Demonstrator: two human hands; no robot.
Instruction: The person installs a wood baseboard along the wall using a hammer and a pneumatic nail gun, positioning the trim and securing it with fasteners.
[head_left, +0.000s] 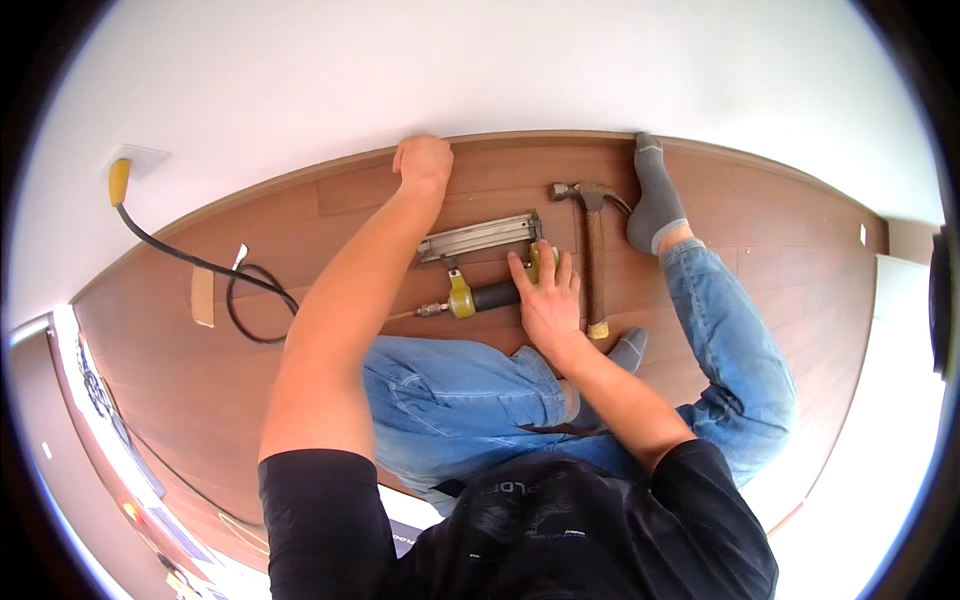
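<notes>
My left hand (422,160) is at the wooden baseboard (525,137) along the white wall, fingers curled; whatever they may hold is hidden. My right hand (547,300) rests with fingers spread on a yellow and black pneumatic nail gun (490,296) lying on the floor. Its silver magazine (478,235) points toward the left, and an air fitting (430,309) is at the left end of the body. A claw hammer (594,260) with a worn wooden handle lies just right of my right hand, head toward the wall.
My gray-socked foot (652,190) rests against the baseboard. A yellow plug (119,182) sits in the wall socket, its black cord (180,252) looping across the wooden floor (760,240) past a tan flat piece (203,297). Cables (105,400) and items line the far left edge.
</notes>
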